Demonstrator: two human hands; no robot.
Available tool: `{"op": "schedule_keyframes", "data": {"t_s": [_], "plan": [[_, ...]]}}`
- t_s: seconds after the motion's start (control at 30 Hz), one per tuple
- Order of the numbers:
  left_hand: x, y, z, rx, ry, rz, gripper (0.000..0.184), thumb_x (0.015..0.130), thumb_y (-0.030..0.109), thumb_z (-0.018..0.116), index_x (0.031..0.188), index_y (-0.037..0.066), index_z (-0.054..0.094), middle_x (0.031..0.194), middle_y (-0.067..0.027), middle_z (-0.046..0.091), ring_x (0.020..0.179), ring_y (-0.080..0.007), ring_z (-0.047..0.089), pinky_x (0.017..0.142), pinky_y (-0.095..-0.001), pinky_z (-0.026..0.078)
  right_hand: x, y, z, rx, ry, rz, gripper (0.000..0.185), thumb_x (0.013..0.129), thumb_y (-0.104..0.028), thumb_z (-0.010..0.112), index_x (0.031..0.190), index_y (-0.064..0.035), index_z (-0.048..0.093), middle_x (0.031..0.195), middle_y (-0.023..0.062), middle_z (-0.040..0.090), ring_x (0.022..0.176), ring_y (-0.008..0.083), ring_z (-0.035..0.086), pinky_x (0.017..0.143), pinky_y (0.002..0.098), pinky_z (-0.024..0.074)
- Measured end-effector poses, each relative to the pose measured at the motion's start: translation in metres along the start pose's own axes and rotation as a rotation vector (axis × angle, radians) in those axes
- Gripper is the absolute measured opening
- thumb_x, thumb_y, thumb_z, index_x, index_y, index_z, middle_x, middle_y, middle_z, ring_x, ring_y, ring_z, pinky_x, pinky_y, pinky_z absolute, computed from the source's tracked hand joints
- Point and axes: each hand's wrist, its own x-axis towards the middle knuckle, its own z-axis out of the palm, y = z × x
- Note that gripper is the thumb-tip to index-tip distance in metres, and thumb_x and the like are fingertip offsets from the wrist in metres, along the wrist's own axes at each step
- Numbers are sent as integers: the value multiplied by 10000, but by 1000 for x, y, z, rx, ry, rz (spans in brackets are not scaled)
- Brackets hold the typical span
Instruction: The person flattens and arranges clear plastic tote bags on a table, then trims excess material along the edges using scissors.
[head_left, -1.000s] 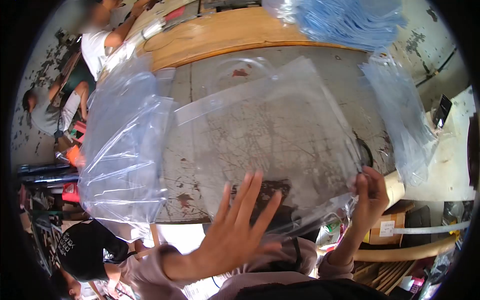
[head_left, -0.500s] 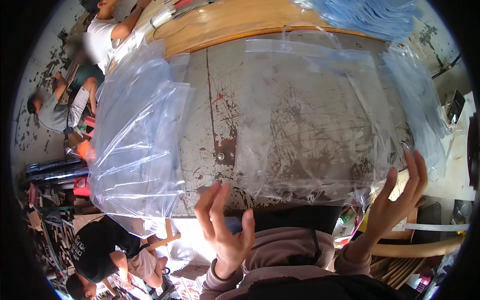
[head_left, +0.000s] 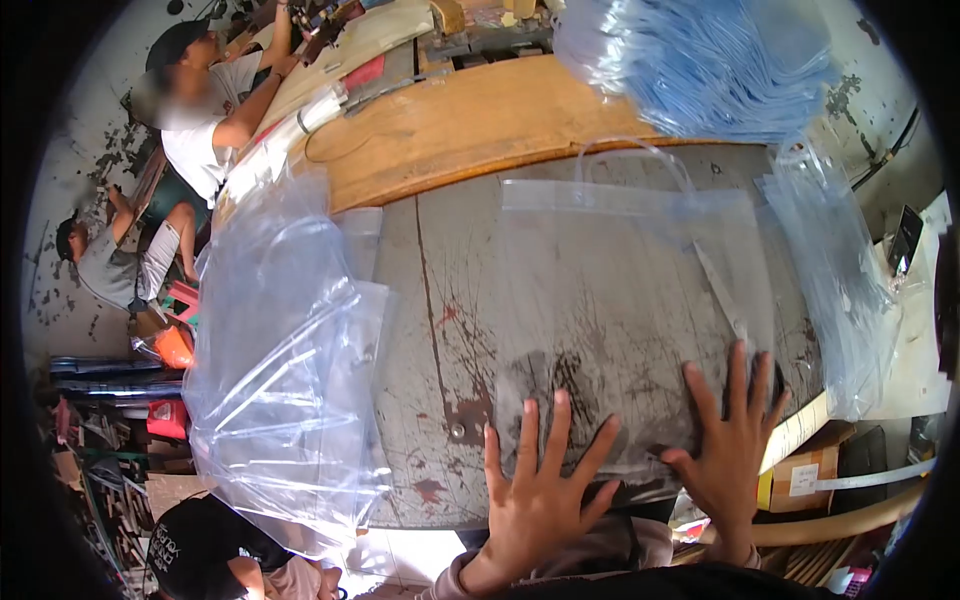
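Note:
A clear plastic bag (head_left: 620,290) with a looped handle at its far edge lies flat on the worn grey table (head_left: 410,330). My left hand (head_left: 540,490) rests on its near left part, fingers spread. My right hand (head_left: 725,430) is spread over the near right part, palm down. Neither hand grips anything. A narrow, pale, pointed shape (head_left: 715,280) shows at the bag's right side; I cannot tell whether it lies under or in the bag.
Clear plastic sheets or bags (head_left: 280,350) are heaped at left. More bags (head_left: 835,290) lie along the right edge, and a bluish pile (head_left: 720,70) sits at far right. A wooden board (head_left: 450,120) borders the table's far side. Other people sit at left.
Both hands have moved inward and onto the bag's near part, with fingers spread. The bag looks flatter at its near edge. The view has tilted up, showing more of the far side.

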Motion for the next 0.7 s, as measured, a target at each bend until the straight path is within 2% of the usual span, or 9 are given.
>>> {"op": "schedule_keyframes", "data": {"t_s": [0.07,0.33,0.47,0.5,0.53,0.6,0.63,0.67,0.7], "plan": [[1,0,0,22,-1,10,498,788,552,513,1257,384,529,1355,-169,439,1233,-369,423,1040,-583,186,1,15,1,208,22,106,867,696,-829,305,1339,-264,444,1470,232,185,1343,470,145,1014,651,110],[3,4,-4,58,-48,10,501,759,513,553,1232,347,560,1367,-187,416,1246,-383,408,1040,-603,152,-1,19,10,273,139,113,711,770,-701,449,1321,-251,468,1468,272,141,1340,479,149,1025,626,123],[1,2,0,-48,38,-2,514,718,469,621,1209,324,581,1369,-184,414,1258,-380,394,1049,-604,140,-4,21,21,427,264,153,771,813,-635,456,1367,-103,380,1462,306,90,1343,494,107,1031,624,103],[0,1,2,-45,59,2,523,709,467,631,1206,310,585,1368,-176,418,1259,-375,392,1052,-599,142,-5,20,15,432,308,155,696,839,-474,551,1348,-35,370,1441,290,198,1344,453,176,1057,557,151],[-1,1,2,-41,82,6,533,700,465,640,1203,297,589,1366,-169,422,1261,-370,390,1054,-595,144,-6,24,15,424,326,153,696,839,-474,551,1348,-35,370,1441,290,198,1344,453,176,1057,557,151],[-5,0,1,-61,120,3,513,693,425,661,1164,226,617,1347,-173,425,1267,-355,380,1061,-581,148,-8,32,23,870,413,311,569,814,-241,639,1292,-23,423,1351,249,386,1305,388,311,1060,466,226],[-10,-4,3,-168,225,-12,468,701,381,664,1126,188,629,1334,-179,421,1270,-357,375,1062,-576,156,-6,32,23,865,528,325,479,767,-68,652,1213,-12,487,1173,188,538,1142,348,471,959,390,357],[-15,-6,3,-278,328,-30,423,710,337,668,1089,150,642,1320,-185,416,1272,-359,370,1064,-570,164,-5,35,20,861,539,314,479,767,-68,652,1213,-12,487,1173,188,538,1142,348,471,959,390,357],[-18,-7,1,-478,487,-82,280,692,160,668,965,100,665,1249,-173,441,1213,-340,412,1051,-540,198,0,39,18,683,556,301,436,771,-63,645,1182,-8,512,1053,163,572,983,301,519,844,365,399]]}}
